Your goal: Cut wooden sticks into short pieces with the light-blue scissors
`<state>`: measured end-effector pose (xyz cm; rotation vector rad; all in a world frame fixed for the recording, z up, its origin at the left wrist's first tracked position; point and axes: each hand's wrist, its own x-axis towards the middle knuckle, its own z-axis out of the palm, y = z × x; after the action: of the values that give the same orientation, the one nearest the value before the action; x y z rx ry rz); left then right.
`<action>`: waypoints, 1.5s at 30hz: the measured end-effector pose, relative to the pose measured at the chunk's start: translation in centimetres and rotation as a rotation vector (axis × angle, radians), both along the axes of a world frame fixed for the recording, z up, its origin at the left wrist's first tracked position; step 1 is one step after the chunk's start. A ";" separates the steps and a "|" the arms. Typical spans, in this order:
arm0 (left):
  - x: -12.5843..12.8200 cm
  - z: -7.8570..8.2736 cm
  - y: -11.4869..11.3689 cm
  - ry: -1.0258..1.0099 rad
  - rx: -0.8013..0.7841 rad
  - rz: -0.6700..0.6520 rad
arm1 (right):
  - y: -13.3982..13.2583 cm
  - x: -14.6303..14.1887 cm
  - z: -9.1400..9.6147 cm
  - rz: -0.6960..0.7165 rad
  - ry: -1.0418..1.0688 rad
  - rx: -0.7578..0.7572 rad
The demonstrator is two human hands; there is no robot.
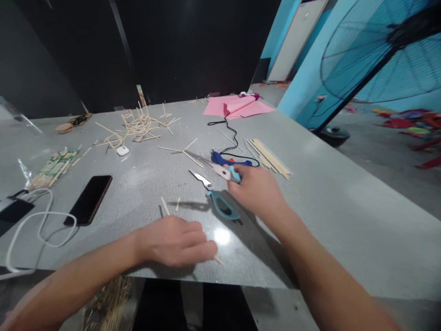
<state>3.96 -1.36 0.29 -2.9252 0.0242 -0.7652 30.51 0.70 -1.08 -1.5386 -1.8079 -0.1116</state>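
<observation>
1. Well left of the loose scissor half (223, 207), your landmark, lie a phone (90, 200) and a white cable (44, 214).
2. Left of it and nearer you, your left hand (177, 241) is curled around a thin stick (165, 205); an end also pokes out at the fingertips, perhaps another piece. The near table edge is just on your side of that hand.
3. Just beyond it, your right hand (257, 188) grips the held scissor half (220, 171) at its blue handle, blade pointing left toward a stick joint (183, 151).
4. Beyond it to the right are a glue gun (220, 158) and flat sticks (270, 158).
5. Farther right of it, the tabletop (344, 207) stretches widely to a slanting edge.
</observation>
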 end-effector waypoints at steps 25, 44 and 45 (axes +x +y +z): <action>-0.7 -0.8 1.4 -0.360 -0.142 0.328 | -0.6 -0.7 0.1 0.342 -0.131 0.182; -1.1 0.4 1.3 -0.321 -0.091 0.253 | -1.1 -1.5 0.5 0.379 -0.054 0.038; -1.0 0.7 1.0 -0.290 -0.063 0.233 | -1.1 -1.5 0.5 0.351 -0.031 0.037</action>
<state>2.96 -0.36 0.95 -2.7724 -0.3649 -1.1541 28.98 -0.38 -0.60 -1.1786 -2.0595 0.0004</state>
